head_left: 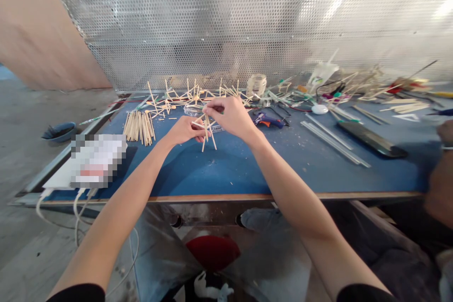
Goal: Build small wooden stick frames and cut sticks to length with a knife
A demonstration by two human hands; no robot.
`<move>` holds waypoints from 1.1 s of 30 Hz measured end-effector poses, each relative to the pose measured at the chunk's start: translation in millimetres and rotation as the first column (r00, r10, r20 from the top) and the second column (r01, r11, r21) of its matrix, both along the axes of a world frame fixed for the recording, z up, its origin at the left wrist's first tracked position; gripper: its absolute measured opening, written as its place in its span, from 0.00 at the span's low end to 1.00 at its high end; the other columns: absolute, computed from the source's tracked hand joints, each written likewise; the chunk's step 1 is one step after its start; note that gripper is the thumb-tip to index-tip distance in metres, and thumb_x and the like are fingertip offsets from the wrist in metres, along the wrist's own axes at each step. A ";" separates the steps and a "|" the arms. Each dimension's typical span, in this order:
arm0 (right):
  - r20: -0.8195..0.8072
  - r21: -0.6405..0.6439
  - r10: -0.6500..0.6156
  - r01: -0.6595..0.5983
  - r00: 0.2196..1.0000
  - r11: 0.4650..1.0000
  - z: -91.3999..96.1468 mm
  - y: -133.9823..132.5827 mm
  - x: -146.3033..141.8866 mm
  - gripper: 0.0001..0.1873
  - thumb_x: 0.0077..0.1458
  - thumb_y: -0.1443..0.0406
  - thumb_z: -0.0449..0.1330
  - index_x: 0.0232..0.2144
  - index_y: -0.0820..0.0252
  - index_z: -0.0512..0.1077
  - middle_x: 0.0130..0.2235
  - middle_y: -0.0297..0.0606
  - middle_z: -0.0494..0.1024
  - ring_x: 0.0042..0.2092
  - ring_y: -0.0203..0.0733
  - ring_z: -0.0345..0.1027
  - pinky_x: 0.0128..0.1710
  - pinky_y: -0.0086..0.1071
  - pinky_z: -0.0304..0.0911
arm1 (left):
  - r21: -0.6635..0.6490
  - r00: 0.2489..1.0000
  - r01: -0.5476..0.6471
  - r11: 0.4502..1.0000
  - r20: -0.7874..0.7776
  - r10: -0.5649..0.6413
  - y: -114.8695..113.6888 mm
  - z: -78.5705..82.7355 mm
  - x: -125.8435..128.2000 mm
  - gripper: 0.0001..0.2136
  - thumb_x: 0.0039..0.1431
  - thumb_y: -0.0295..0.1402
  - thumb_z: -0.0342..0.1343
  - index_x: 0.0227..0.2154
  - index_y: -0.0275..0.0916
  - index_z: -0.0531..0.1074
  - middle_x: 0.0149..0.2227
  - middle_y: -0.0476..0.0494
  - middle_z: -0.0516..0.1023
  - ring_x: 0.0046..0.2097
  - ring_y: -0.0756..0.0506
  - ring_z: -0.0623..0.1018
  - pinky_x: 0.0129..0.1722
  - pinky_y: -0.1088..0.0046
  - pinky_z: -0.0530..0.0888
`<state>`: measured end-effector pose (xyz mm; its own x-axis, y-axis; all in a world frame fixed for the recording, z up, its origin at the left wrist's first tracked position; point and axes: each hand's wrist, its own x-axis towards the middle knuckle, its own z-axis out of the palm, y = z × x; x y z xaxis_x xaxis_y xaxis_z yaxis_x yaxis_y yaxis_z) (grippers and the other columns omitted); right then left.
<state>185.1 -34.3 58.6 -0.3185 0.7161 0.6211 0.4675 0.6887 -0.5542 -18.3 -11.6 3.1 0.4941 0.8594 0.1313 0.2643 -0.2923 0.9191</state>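
Both my hands meet over the middle of the blue table. My left hand is closed around a small frame of thin wooden sticks, whose legs splay downward and touch the table. My right hand pinches the top of the same stick frame from above, fingers pressed together. A bundle of loose wooden sticks lies to the left of my hands. Several finished stick frames are heaped just beyond them.
A blue and orange glue gun lies right of my hands. Clear glue rods and a dark flat bar lie further right. A white box with cables sits at the left edge. Another person's arm shows far right. Perforated metal wall behind.
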 end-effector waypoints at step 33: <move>0.058 0.020 -0.015 0.014 0.998 1.000 -1.1 2.2 1.0 0.12 0.62 0.64 0.58 0.34 0.59 0.82 0.34 0.37 0.82 0.33 0.37 0.68 0.39 0.35 0.63 | 0.047 1.000 0.018 0.999 0.007 -0.018 -0.4 1.1 0.4 0.05 0.56 0.32 0.67 0.29 0.36 0.80 0.32 0.42 0.86 0.29 0.48 0.84 0.31 0.71 0.83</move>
